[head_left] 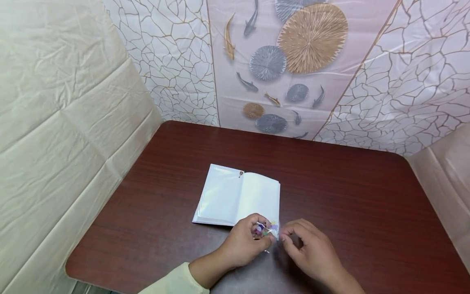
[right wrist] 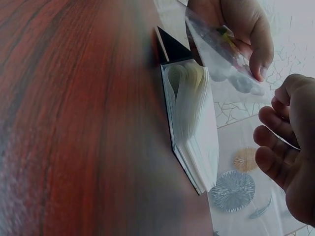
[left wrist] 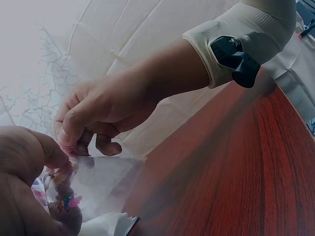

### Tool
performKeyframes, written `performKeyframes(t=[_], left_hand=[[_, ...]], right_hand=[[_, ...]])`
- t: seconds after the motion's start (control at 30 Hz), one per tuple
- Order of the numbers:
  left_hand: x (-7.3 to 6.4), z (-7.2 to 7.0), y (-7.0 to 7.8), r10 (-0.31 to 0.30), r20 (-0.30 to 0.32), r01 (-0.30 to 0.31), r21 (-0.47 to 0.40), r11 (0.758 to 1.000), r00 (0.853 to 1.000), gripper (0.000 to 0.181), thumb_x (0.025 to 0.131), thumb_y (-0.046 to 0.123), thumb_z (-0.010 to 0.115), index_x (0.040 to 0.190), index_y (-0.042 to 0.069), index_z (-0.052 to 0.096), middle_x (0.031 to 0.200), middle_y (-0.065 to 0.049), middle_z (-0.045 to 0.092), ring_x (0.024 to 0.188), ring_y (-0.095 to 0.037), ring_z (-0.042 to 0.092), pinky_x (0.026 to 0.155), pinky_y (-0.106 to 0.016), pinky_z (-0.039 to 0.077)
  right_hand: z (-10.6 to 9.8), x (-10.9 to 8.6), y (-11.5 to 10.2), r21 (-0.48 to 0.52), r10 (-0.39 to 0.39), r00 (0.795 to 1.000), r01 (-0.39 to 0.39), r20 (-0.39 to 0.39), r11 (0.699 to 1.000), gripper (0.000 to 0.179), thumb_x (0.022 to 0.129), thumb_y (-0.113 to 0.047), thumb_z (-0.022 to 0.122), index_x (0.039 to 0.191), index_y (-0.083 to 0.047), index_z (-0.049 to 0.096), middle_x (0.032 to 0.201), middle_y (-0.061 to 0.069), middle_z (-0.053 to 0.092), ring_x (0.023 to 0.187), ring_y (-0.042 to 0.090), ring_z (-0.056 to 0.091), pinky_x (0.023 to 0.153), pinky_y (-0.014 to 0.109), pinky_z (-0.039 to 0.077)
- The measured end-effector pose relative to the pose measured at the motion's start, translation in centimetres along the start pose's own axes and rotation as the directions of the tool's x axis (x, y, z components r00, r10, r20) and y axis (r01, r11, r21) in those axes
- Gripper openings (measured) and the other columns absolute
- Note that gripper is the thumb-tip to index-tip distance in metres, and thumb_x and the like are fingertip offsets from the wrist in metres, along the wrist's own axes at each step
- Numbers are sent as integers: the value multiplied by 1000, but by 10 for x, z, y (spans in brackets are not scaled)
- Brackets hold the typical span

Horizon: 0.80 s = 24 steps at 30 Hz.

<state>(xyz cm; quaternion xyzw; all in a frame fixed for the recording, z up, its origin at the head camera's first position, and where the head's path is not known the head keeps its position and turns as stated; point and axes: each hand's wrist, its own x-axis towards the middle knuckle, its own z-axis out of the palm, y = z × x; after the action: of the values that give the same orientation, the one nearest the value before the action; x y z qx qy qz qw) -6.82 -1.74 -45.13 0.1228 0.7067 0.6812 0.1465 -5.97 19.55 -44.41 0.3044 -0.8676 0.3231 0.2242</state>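
Observation:
My left hand grips a clear plastic packet with small colourful pieces in it, over the notebook's lower right corner. In the left wrist view, pink and blue bits show through the packet. My right hand is at the packet's right edge, thumb and forefinger pinched together on it, the other fingers curled. The right wrist view shows that hand beside the packet. An open notebook with blank white pages lies under and beyond the left hand. A small brown figure marks the top of its left page.
The dark red-brown wooden table has rounded corners. Patterned cloth hangs behind it, and cream cloth hangs along the left side. Something small and pale shows just below the left thumb.

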Motion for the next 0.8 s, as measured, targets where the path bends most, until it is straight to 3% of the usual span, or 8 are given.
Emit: performKeyframes(t=[0.2,0.3,0.4,0.57,0.7,0.8], left_hand=[[-1,0,2,0,-48,1,17,1000,999,20,87,7,75,103,8,63,69,7,60,59,-2,49,53,-17,39],[-1,-1,3,-3,-90,2,-13,1000,996,22,87,6,76,104,5,62,70,5,60,56,-4,47,49,-17,39],[-2,-1,5,-9,-111,2,-68,998,994,25,87,6,77,106,2,61,73,3,61,58,-5,50,49,-18,42],[-1,-1,5,-16,-78,4,-155,988,997,28,89,6,78,108,0,58,79,0,65,55,-8,52,45,-20,44],[-2,-1,5,-35,-75,23,-165,986,997,29,89,8,79,107,0,57,77,-1,66,50,-10,50,37,-22,41],[-2,0,5,-36,-84,22,-171,985,996,28,90,8,78,107,0,57,77,-2,67,54,-11,55,40,-23,44]], right_hand=[[-1,-1,1,37,8,999,-10,40,999,12,87,-15,73,91,-25,67,100,-13,67,90,3,61,72,17,47],[-1,-1,0,106,24,1000,-26,13,994,16,86,-7,73,89,-22,67,98,-8,69,81,2,59,65,15,46],[-2,-1,-3,180,100,995,-100,11,979,29,84,3,76,87,-23,65,102,-3,71,77,3,59,59,17,48],[-5,0,-7,225,242,962,-265,127,937,32,87,2,78,86,-26,63,115,-1,73,88,7,65,62,27,56],[-6,-1,-7,243,295,941,-329,166,913,27,90,0,75,86,-25,66,95,-7,73,80,7,64,62,29,55],[-7,-1,-7,211,365,916,-394,166,894,23,91,-3,75,86,-24,68,79,-15,64,69,7,59,60,28,51]])
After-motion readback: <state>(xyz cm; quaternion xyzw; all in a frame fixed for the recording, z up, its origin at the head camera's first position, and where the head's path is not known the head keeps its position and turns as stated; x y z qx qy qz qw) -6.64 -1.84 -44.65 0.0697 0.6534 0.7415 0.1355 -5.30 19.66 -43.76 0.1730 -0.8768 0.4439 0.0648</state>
